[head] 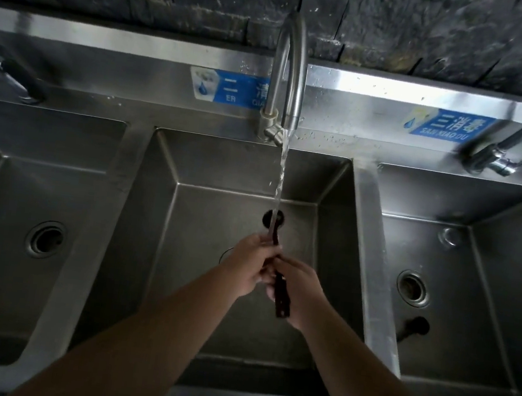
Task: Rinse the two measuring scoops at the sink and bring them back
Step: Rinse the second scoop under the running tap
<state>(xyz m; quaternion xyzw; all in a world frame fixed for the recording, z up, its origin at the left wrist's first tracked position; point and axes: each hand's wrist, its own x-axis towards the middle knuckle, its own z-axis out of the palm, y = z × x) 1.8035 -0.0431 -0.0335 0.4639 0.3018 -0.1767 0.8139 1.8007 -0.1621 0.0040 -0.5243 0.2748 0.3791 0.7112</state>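
Observation:
Over the middle steel basin [158,218] both hands meet under running water [280,174] from the curved faucet [290,69]. My right hand [299,291] grips a dark brown measuring scoop [281,299] by its flat handle, whose end sticks out toward me. My left hand [250,262] closes around the scoop's front end, where the stream lands, and hides the bowl. A second dark scoop [414,327] lies on the floor of the right basin, near its drain. I cannot tell whether my hands hold more than one scoop.
Three basins sit side by side, each with a round drain [46,239]. Other faucets stand at the far left [15,75] and far right [509,146]. Blue labels [449,124] run along the steel backsplash under a dark stone wall.

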